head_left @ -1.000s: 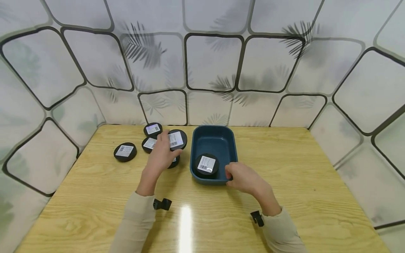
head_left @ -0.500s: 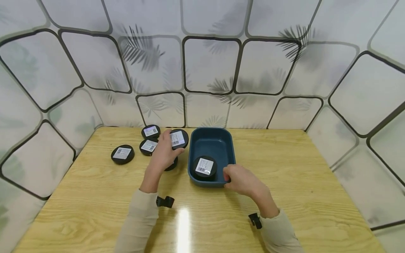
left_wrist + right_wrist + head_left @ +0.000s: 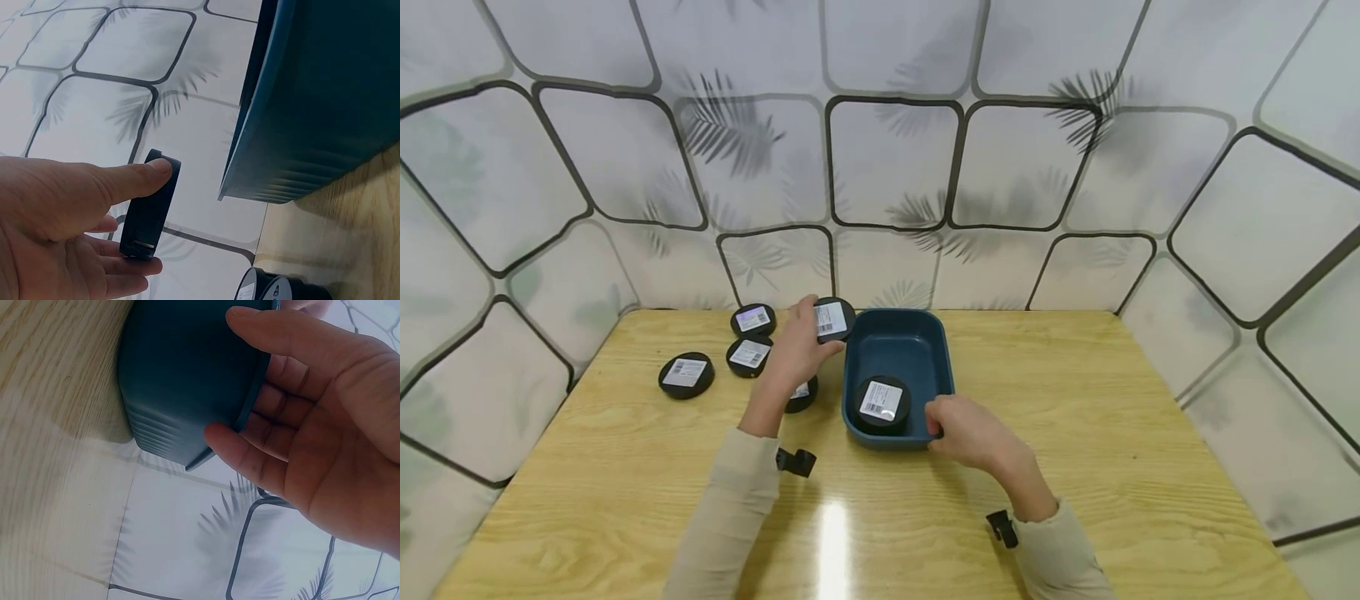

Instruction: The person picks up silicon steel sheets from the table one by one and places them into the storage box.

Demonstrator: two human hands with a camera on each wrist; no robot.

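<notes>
In the head view my left hand [image 3: 793, 354] holds a round black flat container [image 3: 835, 318] with a white barcode label, just left of the blue bin's far left corner. The left wrist view shows this container [image 3: 150, 206] edge-on, between thumb and fingers, above the table. My right hand [image 3: 973, 433] grips the near right corner of the deep blue bin [image 3: 902, 354]; in the right wrist view its thumb and fingers straddle the bin's rim. One labelled black container [image 3: 882, 404] lies inside the bin, at its near left end.
Left of the bin, several like containers lie on the wooden table [image 3: 1075, 383]: one far left [image 3: 687, 375], one at the back [image 3: 752, 320], one before it [image 3: 748, 356], and one partly hidden [image 3: 802, 395] by my left wrist. A patterned cloth wall [image 3: 887, 167] stands behind.
My left hand has lifted the black container and moved it right, closer to the bin. The right hand stays on the bin's corner. The view has shifted slightly.
</notes>
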